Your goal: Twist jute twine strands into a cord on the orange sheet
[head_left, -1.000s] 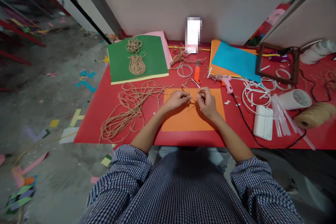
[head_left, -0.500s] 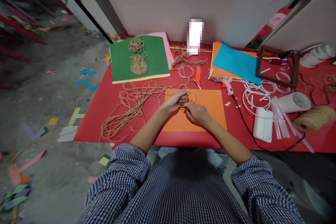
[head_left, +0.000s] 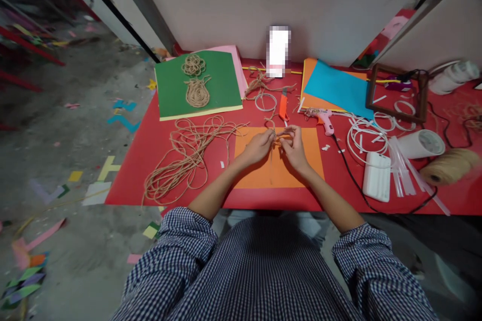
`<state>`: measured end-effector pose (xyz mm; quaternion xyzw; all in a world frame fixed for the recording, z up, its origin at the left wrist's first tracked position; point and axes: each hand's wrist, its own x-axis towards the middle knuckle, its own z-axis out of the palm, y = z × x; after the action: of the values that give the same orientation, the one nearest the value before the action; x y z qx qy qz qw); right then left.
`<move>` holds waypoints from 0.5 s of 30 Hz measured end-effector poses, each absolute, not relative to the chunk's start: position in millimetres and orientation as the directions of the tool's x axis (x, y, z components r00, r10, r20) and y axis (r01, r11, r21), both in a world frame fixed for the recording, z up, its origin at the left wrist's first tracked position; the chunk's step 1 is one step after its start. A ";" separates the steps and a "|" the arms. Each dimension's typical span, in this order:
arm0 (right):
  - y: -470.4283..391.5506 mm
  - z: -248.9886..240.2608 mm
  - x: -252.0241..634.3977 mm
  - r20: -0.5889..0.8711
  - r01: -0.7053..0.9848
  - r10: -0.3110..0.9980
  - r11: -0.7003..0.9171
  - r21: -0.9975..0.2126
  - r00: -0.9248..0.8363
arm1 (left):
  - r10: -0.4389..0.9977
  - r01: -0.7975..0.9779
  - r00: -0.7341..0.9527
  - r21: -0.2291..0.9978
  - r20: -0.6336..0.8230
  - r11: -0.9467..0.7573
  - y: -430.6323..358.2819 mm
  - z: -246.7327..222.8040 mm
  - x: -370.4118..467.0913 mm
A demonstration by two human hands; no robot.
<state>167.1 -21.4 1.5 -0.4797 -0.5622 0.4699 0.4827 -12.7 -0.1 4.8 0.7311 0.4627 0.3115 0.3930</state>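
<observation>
Both hands meet above an orange sheet [head_left: 252,175] on the red table. My left hand [head_left: 259,146] is closed, its fingertips pinching thin brown twine [head_left: 271,163] whose end hangs down over the sheet. My right hand [head_left: 294,149] pinches the same twine close beside it, with the fingers curled. The exact shape of the twine between the fingertips is too small to make out. To the left lies a loose tangle of twine [head_left: 184,165]. Two coiled twine pieces, a small looped one [head_left: 194,65] and a spiral one [head_left: 198,93], rest on a green sheet [head_left: 169,95].
Behind the hands lie an orange cutter [head_left: 283,108] and a white ring [head_left: 265,102]. On the right are a pink glue gun [head_left: 326,123] with a black cord, white tubing [head_left: 354,135], a white power strip [head_left: 377,175], glue sticks [head_left: 401,170], a twine spool [head_left: 450,168] and a wooden frame [head_left: 424,100].
My right hand has moved up and slightly right, its fingers now raised by the left fingertips. The left hand has shifted a little right. A twine end now hangs below the hands.
</observation>
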 end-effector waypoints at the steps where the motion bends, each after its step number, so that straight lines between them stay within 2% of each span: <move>1: -19.5 0.8 168.4 0.081 0.095 0.993 0.090 -0.991 -0.089 | 0.918 0.479 0.389 0.833 0.080 -0.275 -1.4 6.3 -12.4; 4: -18.6 6.8 172.8 0.125 0.301 0.982 0.163 -0.940 -0.141 | 0.913 0.569 0.406 0.771 0.039 -0.286 -5.3 11.6 -11.6; 7: -20.6 17.3 176.0 0.182 0.524 0.966 0.251 -0.814 -0.181 | 0.905 0.617 0.425 0.722 0.028 -0.312 -7.5 16.3 -12.0; 15: -17.4 21.4 180.5 0.168 0.698 0.959 0.282 -0.658 -0.229 | 0.888 0.748 0.459 0.547 -0.015 -0.377 -8.1 21.3 -10.1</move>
<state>180.5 -17.4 21.4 -0.5530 -0.7492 0.2307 0.2822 -10.1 -8.1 21.3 0.8174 0.5003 0.1421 0.2476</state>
